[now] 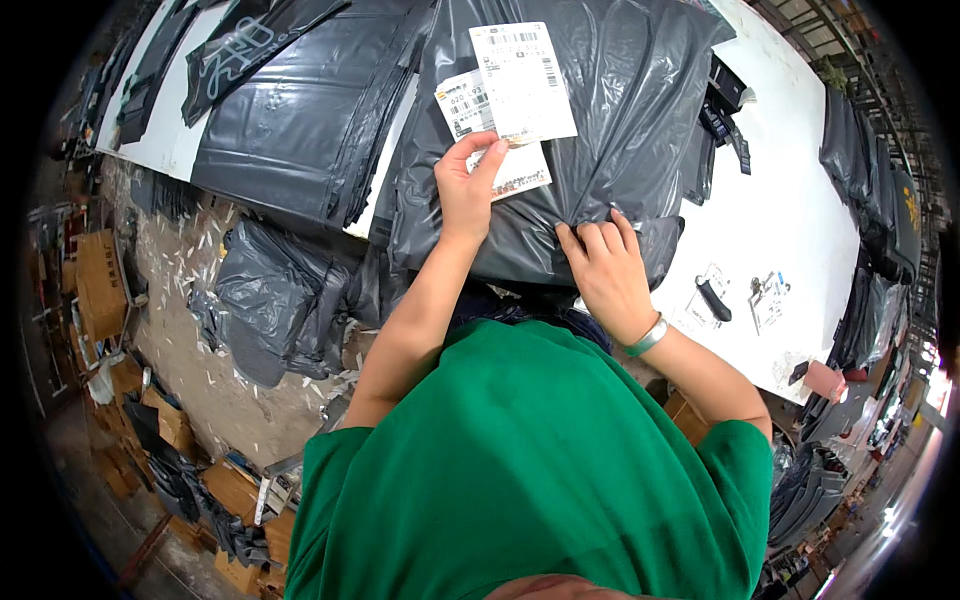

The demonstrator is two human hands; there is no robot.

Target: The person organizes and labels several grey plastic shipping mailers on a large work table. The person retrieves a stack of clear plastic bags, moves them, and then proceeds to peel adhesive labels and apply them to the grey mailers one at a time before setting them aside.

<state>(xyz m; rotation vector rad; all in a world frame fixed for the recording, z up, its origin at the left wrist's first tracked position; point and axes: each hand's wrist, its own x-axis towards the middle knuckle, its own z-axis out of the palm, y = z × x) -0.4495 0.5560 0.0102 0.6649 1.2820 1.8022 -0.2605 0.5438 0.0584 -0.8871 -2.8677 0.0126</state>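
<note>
My left hand (468, 190) is clamped on the lower end of the labels (525, 85), probably to keep them together over the black parcel (615, 150). Parcel's at the near edge of the bench (790, 170), likely for reach. Right hand (610, 272) rests on it, presumably steadying; can't tell if gripping.

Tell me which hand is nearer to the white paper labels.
Left. The left hand pinches the white paper labels; the right hand is apart from them, lower and to the right, on the black plastic package.
</note>
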